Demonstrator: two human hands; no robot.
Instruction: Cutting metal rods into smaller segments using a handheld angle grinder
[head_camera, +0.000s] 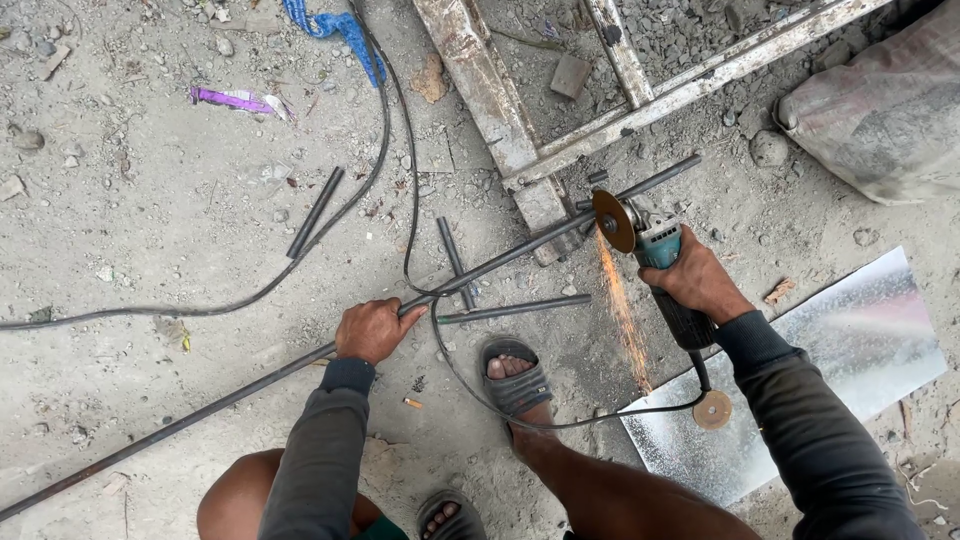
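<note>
A long dark steel rod (200, 408) runs across the dirt ground from lower left to upper right. My left hand (372, 329) grips it near the middle, pressing it down. My right hand (697, 281) holds a teal angle grinder (660, 262), whose disc (613, 221) meets the rod near its right end. A stream of orange sparks (622, 315) shoots down toward me. The grinder's black cable (470, 390) loops over the ground past my sandalled foot (514, 377).
Three short cut rod pieces (315, 212) (455, 262) (512, 309) lie near the long rod. A rusty metal frame (560, 150) lies at the top, a shiny metal sheet (850, 350) at the right with a spare disc (712, 409), a grey sack (880, 110) at top right.
</note>
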